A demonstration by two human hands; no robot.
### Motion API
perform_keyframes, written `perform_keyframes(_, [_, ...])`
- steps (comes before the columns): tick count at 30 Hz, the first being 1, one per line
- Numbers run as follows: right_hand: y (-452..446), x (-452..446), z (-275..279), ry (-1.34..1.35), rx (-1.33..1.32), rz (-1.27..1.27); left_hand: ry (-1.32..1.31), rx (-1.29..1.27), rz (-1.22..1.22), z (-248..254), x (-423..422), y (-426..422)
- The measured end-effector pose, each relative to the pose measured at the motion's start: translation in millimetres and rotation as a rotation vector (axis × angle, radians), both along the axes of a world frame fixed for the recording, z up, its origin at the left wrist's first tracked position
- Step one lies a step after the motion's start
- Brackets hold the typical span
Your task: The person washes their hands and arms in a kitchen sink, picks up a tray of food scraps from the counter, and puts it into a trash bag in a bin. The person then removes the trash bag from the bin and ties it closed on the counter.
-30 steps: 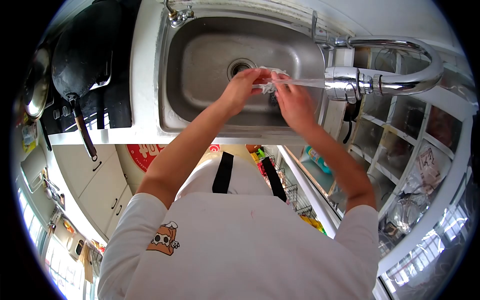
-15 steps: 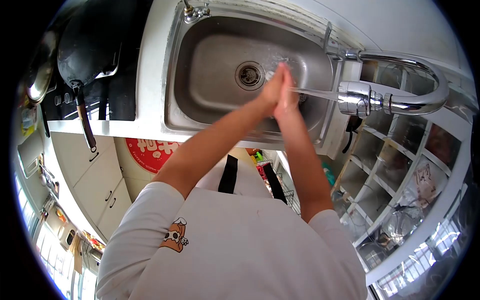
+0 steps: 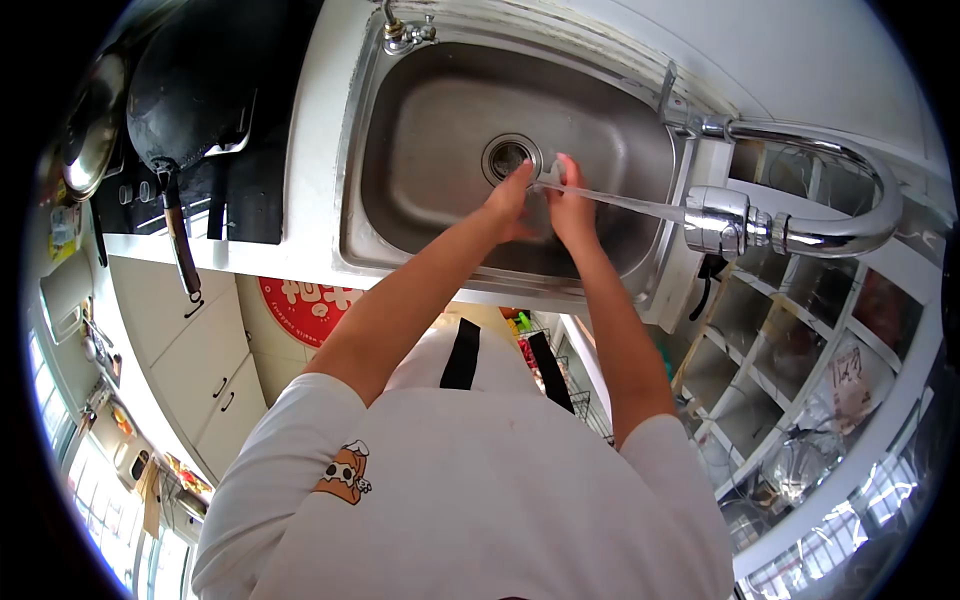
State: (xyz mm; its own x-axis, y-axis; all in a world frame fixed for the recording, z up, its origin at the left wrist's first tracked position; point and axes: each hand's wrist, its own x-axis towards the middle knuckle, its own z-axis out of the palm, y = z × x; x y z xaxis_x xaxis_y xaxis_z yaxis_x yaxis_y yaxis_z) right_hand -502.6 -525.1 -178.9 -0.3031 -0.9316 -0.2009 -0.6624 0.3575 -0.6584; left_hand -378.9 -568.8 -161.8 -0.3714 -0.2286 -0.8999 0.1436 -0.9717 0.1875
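Note:
Over the metal sink (image 3: 430,110), my left hand (image 3: 509,206) is apart from my right hand (image 3: 571,203), with a small gap between them. Both hands are empty, their fingers loosely spread. A stream of water (image 3: 630,204) runs from the chrome faucet (image 3: 715,221) on the right, reaching my right hand and the gap beside my left fingers. Just beyond my fingertips lies the round drain (image 3: 510,160) in the sink floor.
On the left, a dark wok (image 3: 185,110) with a wooden handle sits on the black stove (image 3: 250,200). A smaller tap (image 3: 405,35) stands at the sink's far left corner. A white rack with square compartments (image 3: 745,345) is at the right, below the faucet.
My hands were pressed together under the water; now they have separated, the left moving left and toward me. The view has shifted slightly, and the water still runs.

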Motion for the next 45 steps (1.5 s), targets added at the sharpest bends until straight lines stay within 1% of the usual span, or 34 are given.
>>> perform_keyframes(2, [7.6,28.4,50.6,-0.091,-0.072,0.07,0.286,0.104,0.132,-28.3,-0.8,-16.8])
perform_keyframes(3, [12.0,42.0,70.0,-0.133,-0.111,0.103,0.274,0.168,0.077,-35.0,-0.6,-26.4])
perform_keyframes(5, [16.4,66.4,87.8,0.01,-0.287,0.196,0.25,0.28,-0.031,-42.4,-1.7,-45.4])
perform_keyframes(6, [16.8,70.6,78.9,-0.044,-0.264,0.144,0.34,0.021,0.005,-43.0,-5.3,-35.8])
perform_keyframes(7, [7.9,71.3,74.5,0.032,-0.317,0.067,0.415,-0.23,0.071,-43.5,-8.8,-26.2])
perform_keyframes(9, [-23.2,68.3,57.8,0.175,-0.415,-0.094,0.919,-0.183,0.263,-59.5,-11.5,-5.7])
perform_keyframes(10, [-41.1,50.0,45.1,-0.021,-0.302,-0.277,1.19,-0.01,0.281,-64.1,-20.9,3.0])
perform_keyframes(11, [-55.1,25.2,33.1,-0.217,-0.184,-0.456,0.581,-0.014,0.26,0.2,-30.8,2.0])
perform_keyframes(12, [-60.6,8.3,23.8,-0.43,-0.095,-0.505,0.544,-0.009,0.265,28.0,-29.5,-1.8])
perform_keyframes(13, [-61.7,-6.5,16.3,-0.64,-0.005,-0.554,0.508,0.0,0.265,43.7,-29.1,-4.1])
perform_keyframes(14, [-59.8,-14.8,13.8,-0.847,0.086,-0.599,0.514,-0.04,0.206,49.2,-27.9,-10.1])
perform_keyframes(17, [-36.1,25.2,34.0,-0.57,-0.039,-0.317,0.616,0.215,0.19,7.2,-15.5,-34.2])
perform_keyframes(18, [-22.8,49.9,44.1,-0.482,-0.071,-0.217,0.367,0.064,0.199,26.5,-10.3,-43.0])
perform_keyframes(19, [-11.0,71.5,55.2,-0.398,-0.103,-0.12,0.282,0.0,0.306,20.0,-11.7,-48.7])
perform_keyframes(20, [-5.8,83.2,67.0,-0.316,-0.14,-0.025,0.301,-0.124,0.376,16.3,-12.2,-43.7])
perform_keyframes(21, [-17.0,90.5,98.3,-0.495,-0.065,-0.1,0.317,-0.252,0.441,7.9,-12.9,-37.4])
perform_keyframes(23, [-41.2,76.0,68.3,-0.29,-0.02,-0.298,0.383,-0.698,0.207,-41.1,-23.7,-12.4])
perform_keyframes(24, [-55.2,53.1,42.7,-0.078,0.008,-0.299,0.5,-0.427,0.286,-14.9,-23.2,-14.5])
perform_keyframes(25, [-66.6,30.0,28.4,-0.095,0.014,-0.351,0.573,-0.141,0.387,13.4,-22.5,-17.1])
perform_keyframes(26, [-75.9,7.4,17.4,-0.208,0.032,-0.425,0.535,-0.175,0.388,14.4,-25.3,-12.4])
perform_keyframes(28, [-65.6,-18.2,-35.0,-0.44,0.031,-0.433,0.51,-0.195,0.384,19.4,-25.9,-5.8])
perform_keyframes(31, [-47.4,21.7,1.3,-0.18,0.041,-0.236,0.505,0.064,0.412,41.0,-14.5,-25.7])
perform_keyframes(32, [-38.2,47.2,32.8,-0.27,0.005,-0.241,0.546,0.054,0.316,7.1,-4.2,-31.5])
perform_keyframes(33, [-32.1,72.4,61.1,-0.362,-0.034,-0.25,0.438,-0.01,0.252,3.9,3.3,-40.1])
perform_keyframes(35, [-34.1,102.8,82.3,-0.21,-0.148,-0.294,0.416,-0.081,0.28,-1.0,5.2,-46.5])
perform_keyframes(37, [-42.3,82.7,67.8,-0.238,-0.024,-0.334,0.387,-0.145,0.261,2.1,2.3,-34.9])
perform_keyframes(39, [-57.6,53.6,39.7,-0.267,0.096,-0.363,0.359,-0.216,0.247,14.2,-5.3,-20.6])
perform_keyframes(40, [-67.1,32.7,-0.8,-0.187,0.008,-0.349,0.48,-0.187,0.377,23.0,-12.7,-19.5])
perform_keyframes(41, [-76.1,13.0,8.1,-0.29,0.086,-0.295,0.489,-0.175,0.37,15.9,-16.6,-17.6])
perform_keyframes(43, [-89.4,-6.2,-16.7,-0.271,0.166,-0.411,0.096,-0.54,0.127,34.5,-34.6,-11.4])
perform_keyframes(45, [-99.8,-20.5,-31.2,-0.015,0.121,-0.428,-0.126,-1.138,-0.353,51.8,-40.8,-7.9])
